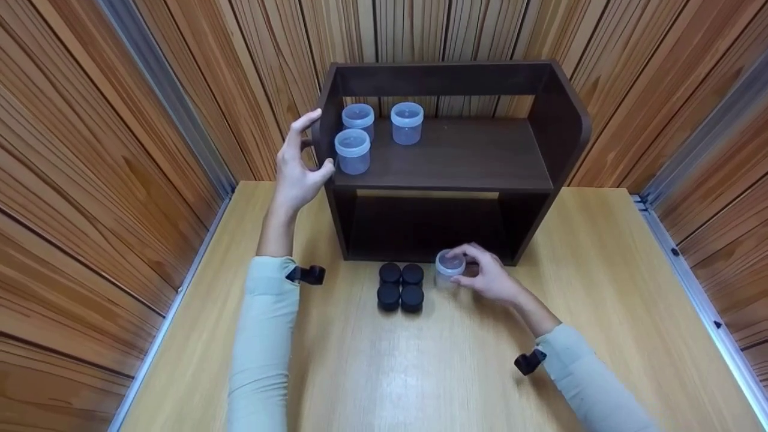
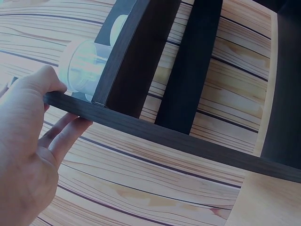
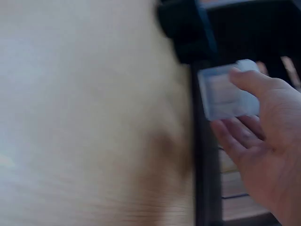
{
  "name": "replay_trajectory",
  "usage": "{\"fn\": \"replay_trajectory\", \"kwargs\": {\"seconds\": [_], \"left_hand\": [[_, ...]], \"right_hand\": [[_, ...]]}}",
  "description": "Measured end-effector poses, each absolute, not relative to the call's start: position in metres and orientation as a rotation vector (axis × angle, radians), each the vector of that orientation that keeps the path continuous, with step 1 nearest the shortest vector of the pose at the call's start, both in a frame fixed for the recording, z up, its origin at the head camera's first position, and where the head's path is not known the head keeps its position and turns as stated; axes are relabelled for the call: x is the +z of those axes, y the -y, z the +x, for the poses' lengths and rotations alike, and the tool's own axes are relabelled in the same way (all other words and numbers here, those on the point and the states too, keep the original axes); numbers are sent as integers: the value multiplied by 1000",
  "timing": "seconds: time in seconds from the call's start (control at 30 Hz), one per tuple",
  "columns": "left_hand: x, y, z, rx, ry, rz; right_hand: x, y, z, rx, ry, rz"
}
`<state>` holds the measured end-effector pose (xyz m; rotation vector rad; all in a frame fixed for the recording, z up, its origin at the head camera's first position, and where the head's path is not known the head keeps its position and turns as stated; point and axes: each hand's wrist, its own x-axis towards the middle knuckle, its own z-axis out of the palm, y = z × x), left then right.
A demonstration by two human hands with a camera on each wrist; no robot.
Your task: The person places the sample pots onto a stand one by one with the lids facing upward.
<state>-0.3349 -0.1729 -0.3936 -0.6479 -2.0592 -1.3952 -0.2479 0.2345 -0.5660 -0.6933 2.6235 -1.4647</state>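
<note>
My left hand (image 1: 298,174) grips the left side panel (image 2: 141,126) of a dark brown two-level shelf (image 1: 468,153), thumb at the front edge and fingers outside. Close to that thumb, a translucent plastic jar (image 1: 353,153) stands on the upper board; two similar jars, a rear left one (image 1: 358,120) and one further right (image 1: 407,123), stand behind it. In front of the shelf, my right hand (image 1: 489,277) holds another clear jar (image 1: 449,271) upright between thumb and fingers. The right wrist view shows this jar (image 3: 225,92) with the thumb across its side.
Several short black cylinders (image 1: 401,288) stand in a tight block on the wooden table (image 1: 396,372), left of the held jar. The shelf's lower compartment (image 1: 426,225) faces forward behind them. Wood-patterned walls (image 1: 150,120) enclose the table at the back and sides.
</note>
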Motion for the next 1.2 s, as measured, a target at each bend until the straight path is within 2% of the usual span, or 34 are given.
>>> {"fn": "replay_trajectory", "kwargs": {"seconds": [0.4,0.7,1.2], "left_hand": [[-390,171,-334,-1383,2079,-650],[-390,172,-333,-1413,2057,-656],[-392,172,-333,-1397,2077,-647]], "right_hand": [[-524,-245,-242,-1488,-2508,-800],[-479,-241,-235,-1525,-2542,-891],[-394,-215,-235,-1905,-2473,-1151]]}}
